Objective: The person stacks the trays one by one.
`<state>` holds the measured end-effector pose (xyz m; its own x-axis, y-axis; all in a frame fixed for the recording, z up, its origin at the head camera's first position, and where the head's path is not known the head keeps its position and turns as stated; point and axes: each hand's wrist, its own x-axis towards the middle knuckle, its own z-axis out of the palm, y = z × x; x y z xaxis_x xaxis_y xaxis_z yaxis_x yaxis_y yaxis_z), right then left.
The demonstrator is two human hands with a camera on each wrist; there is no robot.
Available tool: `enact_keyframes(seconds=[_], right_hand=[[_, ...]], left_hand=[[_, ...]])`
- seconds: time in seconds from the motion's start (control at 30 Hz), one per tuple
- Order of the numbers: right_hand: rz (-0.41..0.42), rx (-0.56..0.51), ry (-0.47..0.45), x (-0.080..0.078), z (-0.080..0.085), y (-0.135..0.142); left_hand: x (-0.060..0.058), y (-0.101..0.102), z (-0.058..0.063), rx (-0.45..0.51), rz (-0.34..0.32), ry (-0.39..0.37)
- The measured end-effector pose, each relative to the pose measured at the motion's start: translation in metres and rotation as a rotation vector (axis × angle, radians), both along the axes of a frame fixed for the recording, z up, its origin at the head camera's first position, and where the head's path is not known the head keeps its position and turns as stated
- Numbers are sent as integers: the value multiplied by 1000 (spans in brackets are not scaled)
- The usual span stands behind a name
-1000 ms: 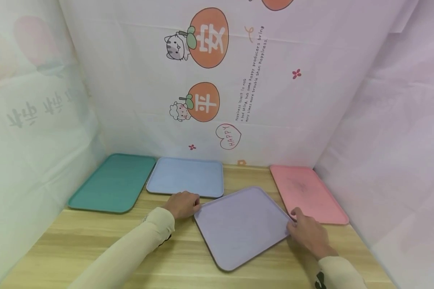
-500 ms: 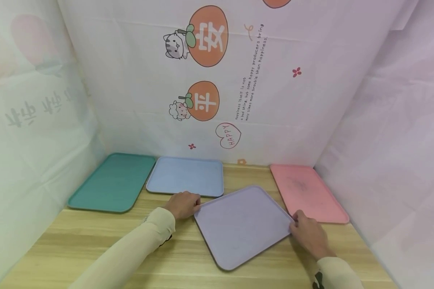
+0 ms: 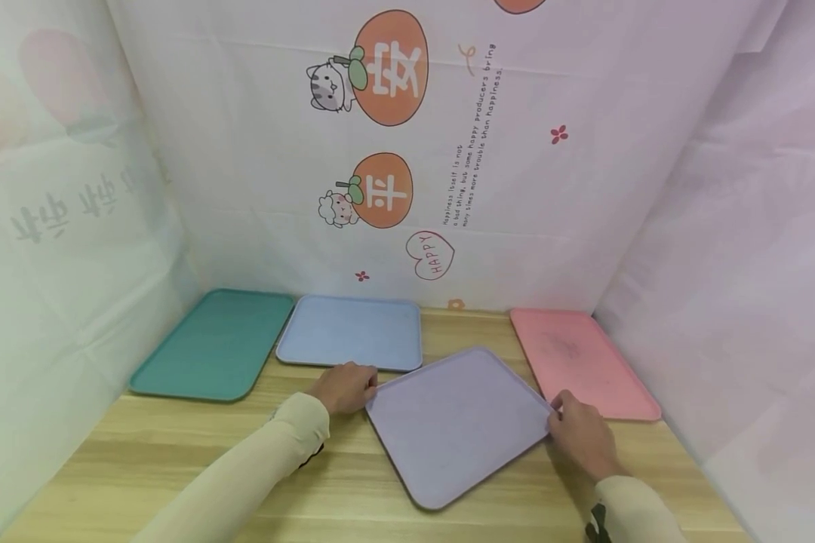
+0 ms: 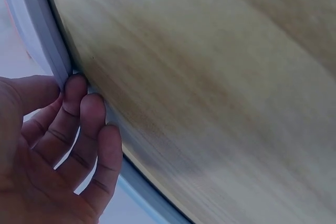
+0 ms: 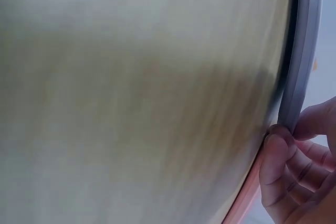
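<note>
A lavender tray (image 3: 458, 430) lies turned at an angle at the front of the table, its near corner pointing toward me. My left hand (image 3: 345, 386) pinches its left corner; in the left wrist view, the thumb is on one side of the lavender rim (image 4: 44, 30) and the fingertips are on the other. At the opposite corner, my right hand (image 3: 584, 437) also pinches the tray. The right wrist view shows thumb and index finger meeting at the end of the lavender rim (image 5: 304, 51).
Behind my left hand lies a light blue tray (image 3: 353, 332), with a teal tray (image 3: 213, 347) to its left. A pink tray (image 3: 584, 362) is at the right, beside the lavender tray's right corner. White printed cloth (image 3: 265, 151) encloses the wooden table (image 3: 176, 467) at back and sides.
My right hand's thumb and index finger have drawn closer together at the tray's right corner. The lavender tray and my left hand have stayed nearly in place.
</note>
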<state>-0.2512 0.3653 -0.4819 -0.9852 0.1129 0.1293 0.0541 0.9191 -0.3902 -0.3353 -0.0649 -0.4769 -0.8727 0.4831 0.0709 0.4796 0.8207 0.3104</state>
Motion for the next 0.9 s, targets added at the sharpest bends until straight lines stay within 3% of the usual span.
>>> enact_keyframes(seconds=[0.37, 0.9], right_hand=[[43, 21, 57, -19, 8, 0], [-9, 33, 98, -32, 12, 0]], left_hand=[[4, -3, 3, 61, -43, -104], [24, -3, 9, 190, -66, -273]])
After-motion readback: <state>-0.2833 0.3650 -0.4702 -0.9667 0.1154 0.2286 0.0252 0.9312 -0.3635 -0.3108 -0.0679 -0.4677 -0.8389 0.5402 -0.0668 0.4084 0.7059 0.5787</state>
